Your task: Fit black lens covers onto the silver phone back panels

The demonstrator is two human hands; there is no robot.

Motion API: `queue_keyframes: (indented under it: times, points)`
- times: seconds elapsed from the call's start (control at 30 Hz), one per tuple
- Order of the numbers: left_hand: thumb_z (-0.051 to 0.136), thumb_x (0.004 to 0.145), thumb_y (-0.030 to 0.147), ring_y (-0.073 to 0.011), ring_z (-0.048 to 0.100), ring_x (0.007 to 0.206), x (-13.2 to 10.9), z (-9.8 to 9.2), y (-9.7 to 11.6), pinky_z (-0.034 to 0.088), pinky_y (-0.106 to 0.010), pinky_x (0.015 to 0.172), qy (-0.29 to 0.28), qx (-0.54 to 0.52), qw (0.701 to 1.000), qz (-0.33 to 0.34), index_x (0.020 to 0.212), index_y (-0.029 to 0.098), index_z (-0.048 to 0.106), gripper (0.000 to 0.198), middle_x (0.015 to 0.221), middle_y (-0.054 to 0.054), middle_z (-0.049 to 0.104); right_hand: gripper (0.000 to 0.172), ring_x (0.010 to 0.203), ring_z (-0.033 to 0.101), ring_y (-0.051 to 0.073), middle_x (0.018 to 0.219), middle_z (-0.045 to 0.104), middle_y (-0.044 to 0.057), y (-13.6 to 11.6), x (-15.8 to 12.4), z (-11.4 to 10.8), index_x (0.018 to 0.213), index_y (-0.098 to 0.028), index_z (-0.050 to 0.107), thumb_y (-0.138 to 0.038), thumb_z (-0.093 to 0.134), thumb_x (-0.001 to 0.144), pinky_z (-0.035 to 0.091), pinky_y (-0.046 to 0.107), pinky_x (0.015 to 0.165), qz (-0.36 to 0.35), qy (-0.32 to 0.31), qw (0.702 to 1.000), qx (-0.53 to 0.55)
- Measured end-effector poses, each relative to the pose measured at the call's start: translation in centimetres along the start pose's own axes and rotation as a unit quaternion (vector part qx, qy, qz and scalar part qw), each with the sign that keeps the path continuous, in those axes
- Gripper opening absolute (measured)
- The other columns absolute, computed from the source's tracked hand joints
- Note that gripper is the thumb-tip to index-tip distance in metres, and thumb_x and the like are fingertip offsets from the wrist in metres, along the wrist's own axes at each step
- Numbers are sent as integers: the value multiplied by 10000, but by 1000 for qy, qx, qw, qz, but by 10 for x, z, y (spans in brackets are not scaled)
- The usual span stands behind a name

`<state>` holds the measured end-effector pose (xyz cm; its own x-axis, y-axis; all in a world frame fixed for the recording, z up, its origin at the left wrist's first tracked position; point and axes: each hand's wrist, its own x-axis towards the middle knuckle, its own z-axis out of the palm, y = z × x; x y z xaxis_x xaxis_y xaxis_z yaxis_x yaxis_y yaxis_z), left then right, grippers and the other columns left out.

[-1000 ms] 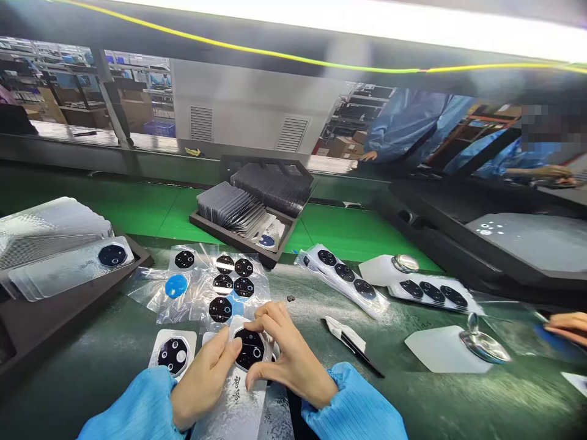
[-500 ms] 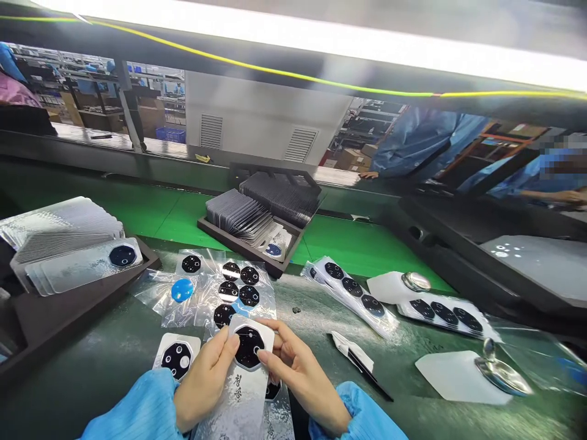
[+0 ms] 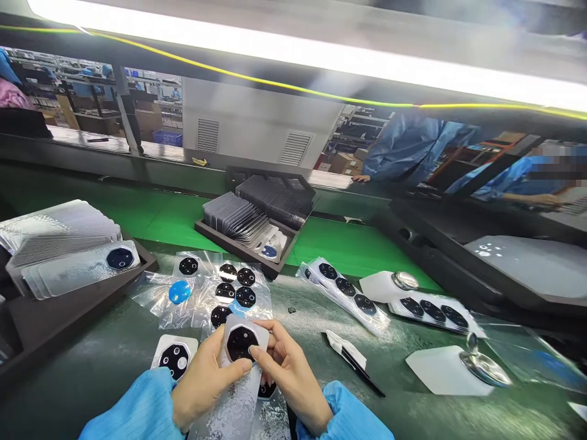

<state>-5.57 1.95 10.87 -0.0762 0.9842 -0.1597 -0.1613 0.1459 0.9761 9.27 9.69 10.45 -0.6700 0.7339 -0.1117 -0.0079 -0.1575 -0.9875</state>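
A silvery phone back cover [image 3: 232, 400] is held between both hands, with a black octagonal camera lens plate [image 3: 243, 343] at its top end. My left hand [image 3: 202, 382] closes around its left edge, thumb lying across the cover just below the plate. My right hand [image 3: 293, 376] grips the other side, and its thumb presses on the lower right of the plate. Underneath, another cover with a black plate [image 3: 266, 389] shows in part. Left of my hands lies a cover with a ringed black plate [image 3: 174, 360]. Plastic film with several black plates [image 3: 245, 297] lies just beyond.
A tray of stacked covers [image 3: 77, 250] stands left; another tray [image 3: 275, 269] sits on the green belt. Strips of plates [image 3: 365, 304], black tweezers [image 3: 362, 370] on white paper, and two metal-capped white dispensers [image 3: 447, 370] lie right. A person in blue [image 3: 403, 146] stands beyond.
My left thumb has slid from beside the plate down across the cover. The cover is tilted slightly differently, and my right thumb stays on the plate. The view has shifted a little.
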Motion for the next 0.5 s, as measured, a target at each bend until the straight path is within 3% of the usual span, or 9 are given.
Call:
queue_keyframes:
  times: [0.17, 0.27, 0.43, 0.5]
  points:
    - [605, 831, 240, -268, 541, 1158, -4, 0, 1, 403, -377, 1006, 4, 70, 998, 7, 1279, 202, 521, 457, 1188, -56, 634, 486, 425, 404, 63, 614, 496, -61, 0, 3, 2, 1016, -186, 558, -590, 675, 771, 368, 183, 398, 33, 10, 999, 5]
    - [572, 853, 266, -261, 524, 1164, -8, -3, 9, 388, -355, 1014, -27, 113, 993, 21, 1284, 222, 527, 435, 1164, -34, 638, 425, 389, 348, 58, 545, 449, -69, 0, -1, 5, 877, -188, 572, -607, 612, 815, 308, 180, 370, 39, 41, 998, -2]
    - [533, 883, 342, -207, 574, 846, -16, -10, 32, 437, -282, 772, -126, 209, 970, 20, 1172, 223, 565, 315, 906, -6, 643, 410, 545, 437, 112, 606, 496, -23, -7, -11, 7, 669, -190, 575, -577, 654, 783, 392, 214, 498, -56, 122, 990, -44]
    - [489, 900, 342, -172, 522, 734, -19, -7, 36, 391, -259, 673, -123, 235, 964, 31, 1057, 217, 580, 221, 820, 9, 593, 407, 537, 417, 116, 579, 479, -25, -9, -15, 6, 627, -197, 563, -564, 675, 763, 377, 220, 495, -64, 137, 987, -60]
